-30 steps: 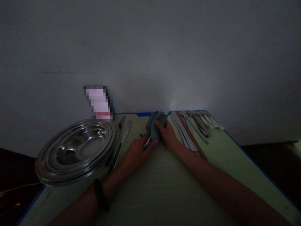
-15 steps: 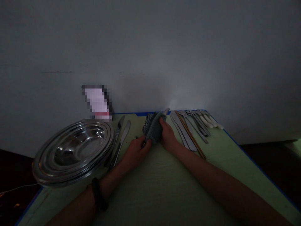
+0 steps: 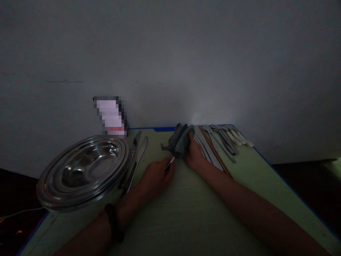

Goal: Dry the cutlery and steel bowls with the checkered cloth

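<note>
Utensil of slim, shiny metal [image 3: 171,161], near end pinched in the left hand [image 3: 157,176], points far and right into grey-green woven cloth [image 3: 181,142] clasped by the right hand [image 3: 194,154], over the pale green tabletop [image 3: 202,213].

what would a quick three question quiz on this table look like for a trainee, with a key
1. Multiple choice: which hand is holding the cloth?
a) the left hand
b) the right hand
c) neither
2. True or false: the chopsticks lie on the same side of the cloth as the stacked metal dishes.
3. Count: how many knives lie between the dishes and the left hand?

Key:
1. b; the left hand grips a metal utensil.
2. False; chopsticks right of the cloth, dishes left.
3. Two.
</note>
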A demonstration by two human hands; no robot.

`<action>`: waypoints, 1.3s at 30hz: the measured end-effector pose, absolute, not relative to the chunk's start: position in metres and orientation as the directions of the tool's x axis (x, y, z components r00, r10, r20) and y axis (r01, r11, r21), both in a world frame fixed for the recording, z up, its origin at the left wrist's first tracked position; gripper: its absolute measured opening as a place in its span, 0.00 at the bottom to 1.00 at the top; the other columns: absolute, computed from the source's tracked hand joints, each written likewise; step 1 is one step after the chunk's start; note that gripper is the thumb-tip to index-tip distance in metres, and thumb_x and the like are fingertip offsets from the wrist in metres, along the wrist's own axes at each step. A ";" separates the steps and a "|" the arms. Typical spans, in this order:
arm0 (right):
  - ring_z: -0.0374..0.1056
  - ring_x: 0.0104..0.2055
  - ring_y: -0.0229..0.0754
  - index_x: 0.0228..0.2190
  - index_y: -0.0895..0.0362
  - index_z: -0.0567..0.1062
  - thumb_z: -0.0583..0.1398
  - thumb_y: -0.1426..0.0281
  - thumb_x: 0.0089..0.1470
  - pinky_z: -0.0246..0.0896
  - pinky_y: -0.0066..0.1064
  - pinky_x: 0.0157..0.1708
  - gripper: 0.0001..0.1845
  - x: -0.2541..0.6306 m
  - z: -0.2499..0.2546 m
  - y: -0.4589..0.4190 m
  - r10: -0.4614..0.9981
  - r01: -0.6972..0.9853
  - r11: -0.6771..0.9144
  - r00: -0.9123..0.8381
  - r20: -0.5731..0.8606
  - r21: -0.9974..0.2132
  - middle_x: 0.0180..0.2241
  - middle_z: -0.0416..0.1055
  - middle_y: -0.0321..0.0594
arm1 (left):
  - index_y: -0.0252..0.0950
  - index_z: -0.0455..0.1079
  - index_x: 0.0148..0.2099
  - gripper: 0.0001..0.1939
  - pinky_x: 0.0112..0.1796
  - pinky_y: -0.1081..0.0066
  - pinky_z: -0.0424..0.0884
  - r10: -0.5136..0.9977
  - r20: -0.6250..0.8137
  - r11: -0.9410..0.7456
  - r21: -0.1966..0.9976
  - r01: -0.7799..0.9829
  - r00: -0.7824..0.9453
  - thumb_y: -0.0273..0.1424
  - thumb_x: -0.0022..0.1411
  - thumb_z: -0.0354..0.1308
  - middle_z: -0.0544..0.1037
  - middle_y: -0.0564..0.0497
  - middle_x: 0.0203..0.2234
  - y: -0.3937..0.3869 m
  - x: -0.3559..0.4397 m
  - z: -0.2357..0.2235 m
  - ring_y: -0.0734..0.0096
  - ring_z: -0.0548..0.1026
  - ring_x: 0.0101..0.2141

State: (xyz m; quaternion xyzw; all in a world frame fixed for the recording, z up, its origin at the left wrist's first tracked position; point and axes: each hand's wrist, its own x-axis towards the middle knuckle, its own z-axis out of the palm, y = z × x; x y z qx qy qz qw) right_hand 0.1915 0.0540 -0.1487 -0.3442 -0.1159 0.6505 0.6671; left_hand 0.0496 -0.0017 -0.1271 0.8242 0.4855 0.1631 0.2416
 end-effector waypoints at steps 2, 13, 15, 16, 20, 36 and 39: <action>0.68 0.49 0.45 0.35 0.53 0.72 0.55 0.54 0.54 0.66 0.45 0.49 0.16 0.193 -0.149 0.054 0.948 -0.791 -0.086 0.122 -0.294 -0.606 0.38 0.76 0.41 | 0.35 0.67 0.35 0.15 0.27 0.70 0.61 0.867 0.031 -0.444 0.499 0.744 0.497 0.36 0.64 0.43 0.74 0.48 0.23 -0.004 0.047 -0.128 0.66 0.72 0.23; 0.72 0.42 0.41 0.32 0.54 0.73 0.62 0.64 0.48 0.67 0.37 0.46 0.09 0.192 -0.151 0.049 0.990 -0.673 -0.036 0.078 -0.120 -0.738 0.31 0.76 0.37 | 0.36 0.68 0.33 0.21 0.27 0.72 0.62 0.893 0.049 -0.377 0.626 0.682 0.448 0.42 0.66 0.40 0.76 0.50 0.26 0.001 0.045 -0.125 0.67 0.74 0.27; 0.72 0.40 0.41 0.32 0.55 0.73 0.63 0.65 0.46 0.67 0.37 0.46 0.09 0.191 -0.151 0.049 0.991 -0.639 -0.019 0.088 -0.098 -0.769 0.29 0.76 0.36 | 0.36 0.68 0.32 0.22 0.28 0.72 0.62 0.897 0.061 -0.370 0.645 0.668 0.438 0.43 0.66 0.39 0.76 0.50 0.27 0.001 0.045 -0.125 0.68 0.73 0.27; 0.73 0.39 0.40 0.32 0.55 0.74 0.64 0.66 0.45 0.67 0.37 0.45 0.10 0.191 -0.151 0.049 0.992 -0.624 -0.013 0.089 -0.087 -0.781 0.29 0.76 0.35 | 0.36 0.68 0.32 0.22 0.28 0.72 0.63 0.898 0.063 -0.369 0.649 0.665 0.436 0.43 0.66 0.40 0.77 0.50 0.27 0.002 0.045 -0.125 0.68 0.73 0.27; 0.73 0.35 0.39 0.33 0.56 0.74 0.65 0.66 0.43 0.67 0.37 0.45 0.12 0.190 -0.149 0.047 0.995 -0.593 -0.015 0.074 -0.073 -0.805 0.29 0.77 0.34 | 0.35 0.69 0.32 0.21 0.28 0.72 0.62 0.904 0.042 -0.355 0.629 0.692 0.425 0.43 0.66 0.41 0.77 0.49 0.27 0.002 0.046 -0.125 0.66 0.74 0.27; 0.70 0.45 0.44 0.25 0.53 0.72 0.53 0.64 0.48 0.65 0.39 0.47 0.10 0.189 -0.141 0.047 0.992 -0.724 -0.099 -0.019 -0.125 -0.682 0.27 0.76 0.36 | 0.38 0.62 0.26 0.19 0.24 0.72 0.61 0.932 0.027 -0.270 0.719 0.641 0.363 0.39 0.64 0.39 0.69 0.55 0.17 0.002 0.047 -0.122 0.70 0.68 0.21; 0.69 0.46 0.45 0.23 0.54 0.71 0.49 0.67 0.47 0.64 0.40 0.48 0.12 0.189 -0.138 0.046 0.990 -0.756 -0.122 -0.047 -0.132 -0.643 0.28 0.76 0.37 | 0.38 0.61 0.25 0.19 0.23 0.73 0.60 0.931 0.010 -0.253 0.736 0.628 0.364 0.39 0.64 0.39 0.65 0.57 0.14 0.002 0.047 -0.120 0.72 0.66 0.18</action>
